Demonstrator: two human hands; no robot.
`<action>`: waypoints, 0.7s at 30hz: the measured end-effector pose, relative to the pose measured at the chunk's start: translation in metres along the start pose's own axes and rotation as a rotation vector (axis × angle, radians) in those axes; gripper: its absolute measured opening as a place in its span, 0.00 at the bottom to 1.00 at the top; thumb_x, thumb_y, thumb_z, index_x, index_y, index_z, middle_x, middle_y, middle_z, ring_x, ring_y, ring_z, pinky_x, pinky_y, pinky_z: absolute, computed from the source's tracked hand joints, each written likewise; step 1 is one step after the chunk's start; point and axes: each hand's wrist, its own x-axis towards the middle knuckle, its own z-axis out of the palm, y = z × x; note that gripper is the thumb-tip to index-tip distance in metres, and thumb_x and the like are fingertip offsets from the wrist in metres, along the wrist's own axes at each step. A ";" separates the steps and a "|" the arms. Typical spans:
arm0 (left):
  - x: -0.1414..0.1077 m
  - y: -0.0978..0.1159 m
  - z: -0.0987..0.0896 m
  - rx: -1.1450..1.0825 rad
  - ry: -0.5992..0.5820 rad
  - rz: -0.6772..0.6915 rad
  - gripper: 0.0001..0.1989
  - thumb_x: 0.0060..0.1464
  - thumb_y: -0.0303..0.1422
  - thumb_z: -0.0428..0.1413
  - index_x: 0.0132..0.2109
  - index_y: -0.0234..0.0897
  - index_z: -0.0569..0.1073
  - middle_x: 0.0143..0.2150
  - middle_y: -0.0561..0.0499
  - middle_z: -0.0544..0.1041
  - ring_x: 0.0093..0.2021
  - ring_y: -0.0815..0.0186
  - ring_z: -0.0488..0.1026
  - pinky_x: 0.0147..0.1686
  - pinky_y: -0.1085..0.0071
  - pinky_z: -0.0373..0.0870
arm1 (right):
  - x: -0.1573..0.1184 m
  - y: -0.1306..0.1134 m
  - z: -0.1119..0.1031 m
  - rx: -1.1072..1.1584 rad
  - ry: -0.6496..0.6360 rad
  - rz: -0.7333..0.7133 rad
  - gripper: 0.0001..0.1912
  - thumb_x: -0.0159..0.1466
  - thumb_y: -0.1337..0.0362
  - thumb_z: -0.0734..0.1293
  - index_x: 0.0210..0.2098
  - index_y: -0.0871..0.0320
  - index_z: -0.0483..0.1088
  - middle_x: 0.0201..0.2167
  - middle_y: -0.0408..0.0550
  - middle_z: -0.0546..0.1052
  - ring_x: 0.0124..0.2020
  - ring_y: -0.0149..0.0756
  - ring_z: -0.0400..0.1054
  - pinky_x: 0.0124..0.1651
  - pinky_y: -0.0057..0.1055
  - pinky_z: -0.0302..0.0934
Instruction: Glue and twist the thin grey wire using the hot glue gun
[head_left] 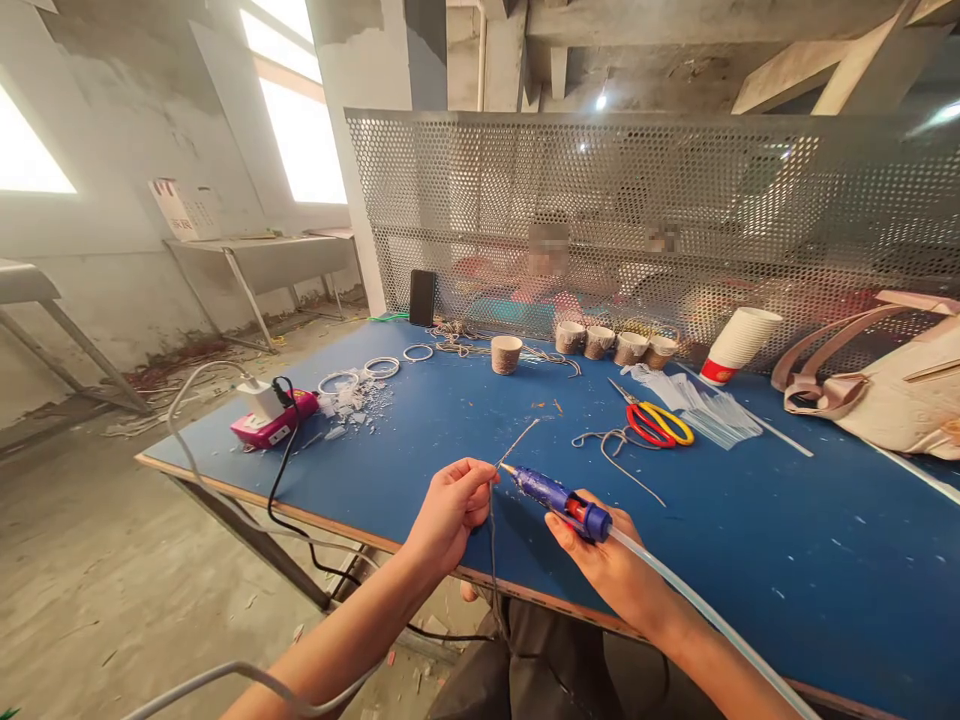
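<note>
My left hand (459, 505) pinches a thin grey-brown cord (517, 443) near the table's front edge, with one end sticking out up and to the right. My right hand (607, 560) is wrapped around a blue glue gun (551, 492), a long translucent glue stick (660, 570) trailing from its back. The gun's tip points left, close to the cord at my left fingertips; I cannot tell if they touch. Beyond my hands stands a small cord-textured cup (506, 355). Scissors (651, 420) with red and yellow handles lie to the right, beside loose cord (619, 450).
On the blue table (420, 430) are a pink power strip (277, 420), white rings (382, 367), several small cups (598, 342), clear plastic strips (705, 405), a phone (422, 297), a tipped paper cup (742, 345) and a pink bag (892, 385). A perforated metal screen (465, 190) stands behind; people sit beyond it.
</note>
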 end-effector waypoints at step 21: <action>0.000 0.001 0.003 0.014 -0.011 -0.002 0.11 0.40 0.34 0.62 0.24 0.32 0.69 0.13 0.63 0.53 0.15 0.80 0.43 0.16 0.78 0.38 | -0.001 -0.001 0.000 0.007 0.011 0.019 0.18 0.65 0.49 0.56 0.28 0.53 0.68 0.23 0.44 0.75 0.23 0.35 0.70 0.30 0.29 0.65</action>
